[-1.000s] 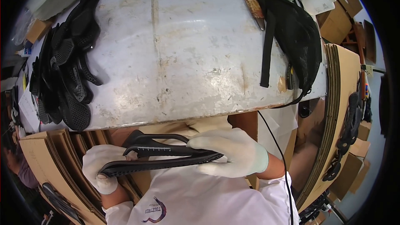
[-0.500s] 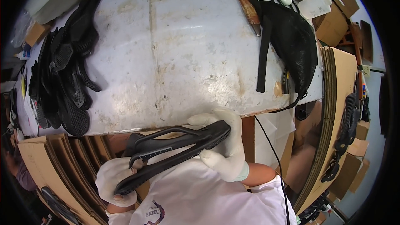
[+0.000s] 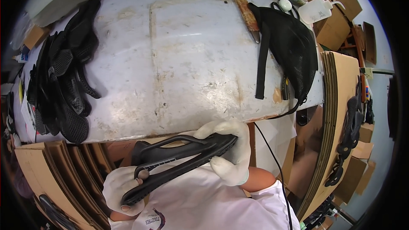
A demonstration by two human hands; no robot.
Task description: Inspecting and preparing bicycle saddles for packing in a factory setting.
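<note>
A black flip-flop (image 3: 174,174) with a thick sole and a looped strap is held across my front, just off the near edge of the table, its sole slanting up to the right. My left hand (image 3: 121,189), in a white glove with bare fingertips, is closed round the lower left end of the sole and the strap. My right hand (image 3: 236,153), also in a white glove, is closed round the upper right end, fingers on top and thumb beneath. Behind the strap shows another black part; whether it belongs to the same flip-flop I cannot tell.
The stained white table (image 3: 191,68) bears a pile of black soles (image 3: 68,76) at left. At right lie a black mesh bag (image 3: 289,51), a wooden-handled blade (image 3: 245,12) and a white squeeze bottle (image 3: 315,10). Cardboard sheets (image 3: 341,102) stand at both sides; a black cable (image 3: 272,157) hangs near my right arm.
The view has shifted slightly. My right hand has its fingers curled further over the flip-flop's end. Both hands keep their hold.
</note>
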